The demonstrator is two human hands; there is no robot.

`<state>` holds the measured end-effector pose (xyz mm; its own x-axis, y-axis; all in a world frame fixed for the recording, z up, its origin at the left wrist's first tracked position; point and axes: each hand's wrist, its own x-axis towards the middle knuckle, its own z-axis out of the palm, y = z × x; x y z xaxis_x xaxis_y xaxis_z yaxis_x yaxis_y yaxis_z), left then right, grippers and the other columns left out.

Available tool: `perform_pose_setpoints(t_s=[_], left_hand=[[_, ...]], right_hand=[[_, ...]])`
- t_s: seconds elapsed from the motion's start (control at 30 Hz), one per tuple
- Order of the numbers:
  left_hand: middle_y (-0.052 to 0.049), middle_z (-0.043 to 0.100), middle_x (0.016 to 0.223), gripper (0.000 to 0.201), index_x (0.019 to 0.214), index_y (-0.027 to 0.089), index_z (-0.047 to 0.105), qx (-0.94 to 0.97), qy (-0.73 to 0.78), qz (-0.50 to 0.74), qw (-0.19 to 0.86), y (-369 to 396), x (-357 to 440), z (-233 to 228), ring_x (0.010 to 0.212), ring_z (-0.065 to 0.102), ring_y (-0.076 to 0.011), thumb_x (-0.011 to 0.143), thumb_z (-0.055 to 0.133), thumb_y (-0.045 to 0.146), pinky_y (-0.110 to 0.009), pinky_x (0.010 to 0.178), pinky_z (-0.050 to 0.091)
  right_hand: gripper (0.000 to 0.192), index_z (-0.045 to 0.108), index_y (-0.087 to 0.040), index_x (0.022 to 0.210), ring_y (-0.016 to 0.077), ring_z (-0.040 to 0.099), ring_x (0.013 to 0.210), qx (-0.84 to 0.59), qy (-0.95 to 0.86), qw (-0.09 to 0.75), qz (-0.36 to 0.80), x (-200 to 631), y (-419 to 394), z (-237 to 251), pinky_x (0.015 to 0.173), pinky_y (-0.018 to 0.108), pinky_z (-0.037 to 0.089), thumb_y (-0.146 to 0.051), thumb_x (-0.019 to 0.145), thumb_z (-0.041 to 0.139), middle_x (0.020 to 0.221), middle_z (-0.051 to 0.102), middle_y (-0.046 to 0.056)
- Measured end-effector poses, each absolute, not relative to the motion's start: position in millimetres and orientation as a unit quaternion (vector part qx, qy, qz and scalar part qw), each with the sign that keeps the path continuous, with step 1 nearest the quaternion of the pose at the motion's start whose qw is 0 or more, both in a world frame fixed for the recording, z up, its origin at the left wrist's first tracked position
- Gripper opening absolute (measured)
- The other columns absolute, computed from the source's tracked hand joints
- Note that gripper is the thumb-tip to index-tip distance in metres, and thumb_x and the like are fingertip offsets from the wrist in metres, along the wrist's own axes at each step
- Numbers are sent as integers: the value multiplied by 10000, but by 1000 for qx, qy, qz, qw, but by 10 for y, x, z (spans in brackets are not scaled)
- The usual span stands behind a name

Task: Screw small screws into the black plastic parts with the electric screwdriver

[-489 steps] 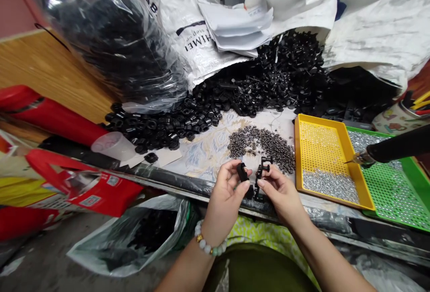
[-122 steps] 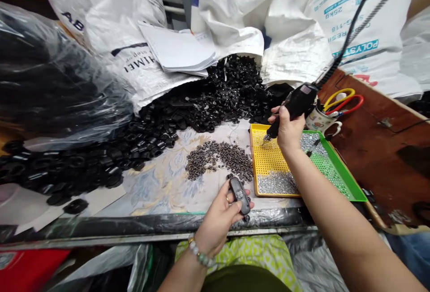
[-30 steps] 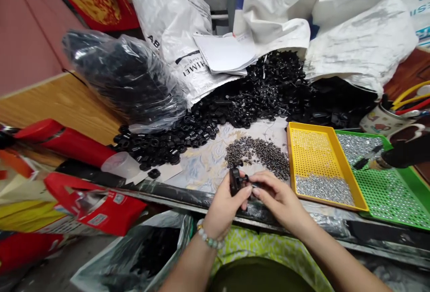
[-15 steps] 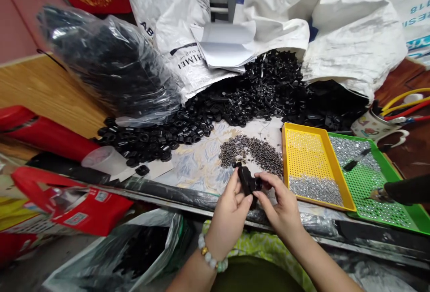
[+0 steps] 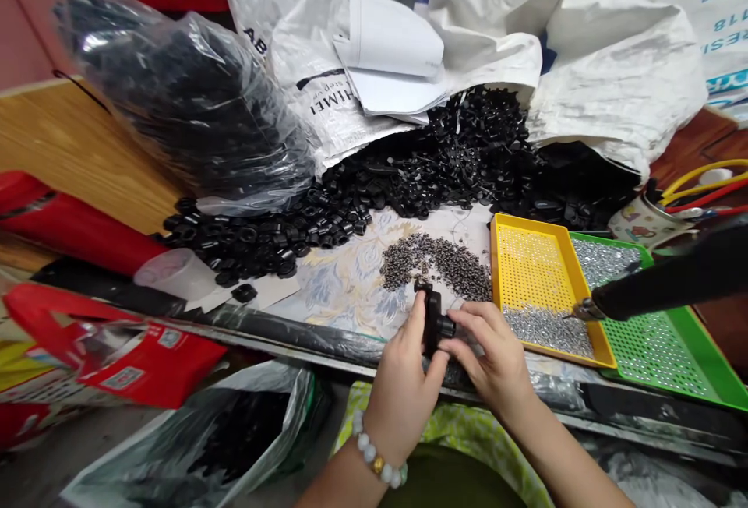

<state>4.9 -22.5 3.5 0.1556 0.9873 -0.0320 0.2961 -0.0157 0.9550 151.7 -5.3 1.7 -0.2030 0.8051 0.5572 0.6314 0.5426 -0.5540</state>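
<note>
Between my two hands, just above the table's front edge, is a black plastic part [image 5: 431,321] with a long body and a round knob-like piece [image 5: 446,326] on its right side. My left hand [image 5: 403,375] grips the body from the left. With thumb and fingertips, my right hand [image 5: 496,352] pinches the round piece. Just beyond the part lies a pile of tiny dark metal pieces [image 5: 461,266]. To the right, a yellow perforated tray [image 5: 531,259] holds small silvery screws [image 5: 546,327].
A dark powered screwdriver [image 5: 672,278] hangs over the yellow tray and a green tray [image 5: 695,360]. Black parts [image 5: 456,149] are heaped along the back before white sacks [image 5: 613,79]. At left are black rings [image 5: 274,239], a plastic cup [image 5: 175,278] and a red bag [image 5: 146,360].
The black part has turned more upright, and its round piece shows more clearly between my hands. The screwdriver has swung left to the yellow tray. The paper sheets at the back have lifted.
</note>
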Motion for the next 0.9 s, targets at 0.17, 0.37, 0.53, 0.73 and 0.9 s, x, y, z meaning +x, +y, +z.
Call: perform_pose_setpoints(t_s=[0.17,0.37,0.53,0.73,0.9], left_hand=[[-99,489,1334,687,1392,199,322,614,561,403,383,-199,70,-35,1192,473,-278,752,570,164,-356,1023,336],[-112,593,1148,603,1321,195,306,452,478,431,617,-100,193,20,970,615,-207,777,564,227,-313,863,474],[-112,583,1109,536,1235,158,353,381,414,380,734,-66,344,-2,784,636,-138,772,593,284,-273,800,478],[-96,582,1134,638,1263,200,331,382,450,348,728,-28,366,-45,819,640,-151,730,647,350,-265,798,472],[-78,602,1122,629,1233,224,352,393,475,322,718,-14,369,-6,838,648,-159,710,659,389,-251,796,469]], right_hand=[[219,556,-181,999,147,562,660,-457,-763,430,155,1419,-123,35,582,277,505,-239,793,604,747,593,44],[414,553,-233,1108,206,543,969,-504,-633,583,-83,1942,54,425,853,368,465,-137,719,658,1008,580,67],[389,521,-223,1081,149,596,799,-521,-485,703,21,2524,612,811,712,326,507,-258,719,659,1006,586,51],[193,561,-189,878,71,561,528,-496,-428,753,67,2973,465,685,546,242,478,-269,719,637,789,615,-20],[235,566,-148,734,100,545,458,-565,-359,742,-29,3353,160,448,524,262,457,-369,718,643,562,570,-29]])
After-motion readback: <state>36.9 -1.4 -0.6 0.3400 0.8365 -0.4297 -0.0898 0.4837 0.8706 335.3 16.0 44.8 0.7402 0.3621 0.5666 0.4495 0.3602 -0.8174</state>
